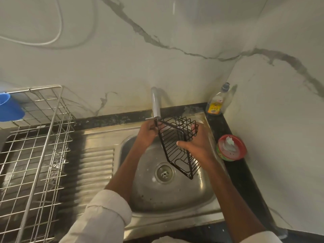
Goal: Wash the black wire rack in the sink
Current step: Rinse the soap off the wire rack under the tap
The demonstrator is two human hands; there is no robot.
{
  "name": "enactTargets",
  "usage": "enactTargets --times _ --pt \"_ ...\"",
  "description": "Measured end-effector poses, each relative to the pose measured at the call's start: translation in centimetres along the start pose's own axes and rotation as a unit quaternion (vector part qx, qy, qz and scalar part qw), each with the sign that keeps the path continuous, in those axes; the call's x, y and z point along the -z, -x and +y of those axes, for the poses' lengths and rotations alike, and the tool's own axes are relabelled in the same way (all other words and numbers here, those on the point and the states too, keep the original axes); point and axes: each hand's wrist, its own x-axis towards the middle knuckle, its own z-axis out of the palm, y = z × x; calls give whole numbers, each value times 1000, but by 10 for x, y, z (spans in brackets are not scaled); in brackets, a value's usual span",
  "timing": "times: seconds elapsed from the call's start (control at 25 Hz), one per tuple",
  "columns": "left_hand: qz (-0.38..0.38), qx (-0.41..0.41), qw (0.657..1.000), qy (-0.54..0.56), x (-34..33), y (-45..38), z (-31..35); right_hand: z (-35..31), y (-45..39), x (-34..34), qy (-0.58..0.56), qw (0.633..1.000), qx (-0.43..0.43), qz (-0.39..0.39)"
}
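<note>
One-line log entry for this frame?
phase: rinsing | black wire rack: tilted under tap, over sink | left hand, right hand: grip rack

There is just one view, from the camera on my head, so nothing is shared with another. It looks forward and steeply down over the sink [175, 199], which fills the near middle of the picture, close below me. The wide lens bends the edges: the marble wall [157, 50] on the far side rises across the whole upper half, and a second wall closes the right side at the corner. My forearms enter from the near edge and reach away toward the tap [155, 104] at the far rim. The silver drying basket [35, 155] lies off to the left, cut by the frame's left edge.
</note>
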Motion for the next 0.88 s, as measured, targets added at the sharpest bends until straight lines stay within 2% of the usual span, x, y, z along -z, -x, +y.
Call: enactTargets --times 0.24,0.32,0.44,0.52,0.6,0.72,0.88 --pt "20 38 998 49 5 12 -21 -15 9 -5 0 1000 9 16" --pt "6 37 997 60 2 25 -20 -17 10 -3 -6 1000 1 22" --pt "-51 50 994 82 4 36 -28 -13 9 -3 -67 992 -110 -17" --pt "-92 70 990 78 9 44 -34 -1 3 -5 -121 969 -208 -52" --pt "-107 105 983 108 14 57 -33 12 -1 -6 -153 947 -270 -82" --pt "-90 136 977 137 19 64 -40 37 -6 -17 -205 911 -337 -124" --pt "-33 188 976 102 23 62 -50 40 -2 -31 -268 882 -359 -145"
